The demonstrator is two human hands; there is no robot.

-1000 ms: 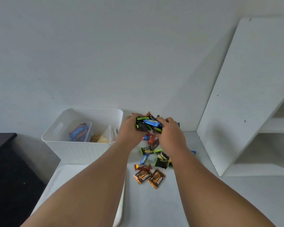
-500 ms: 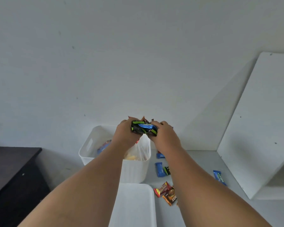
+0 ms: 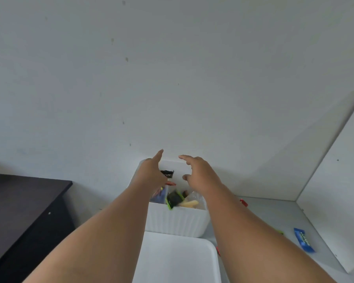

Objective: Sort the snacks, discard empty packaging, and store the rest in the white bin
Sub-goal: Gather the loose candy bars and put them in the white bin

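Step in hand: dropping snacks into white bin (image 3: 177, 221). Left hand (image 3: 151, 173) and right hand (image 3: 199, 173) over bin mouth, fingers spread, holding nothing. Black packet (image 3: 167, 173) between them, seemingly mid-fall. More packets inside bin. Blue bar (image 3: 303, 240) on tabletop (image 3: 274, 217), far right. Next, by judgement: reach right, collect remaining wrappers.

Bin (image 3: 176, 222) behind lid (image 3: 178, 260); snack bar (image 3: 303, 240) right; cabinet (image 3: 18, 211) left.
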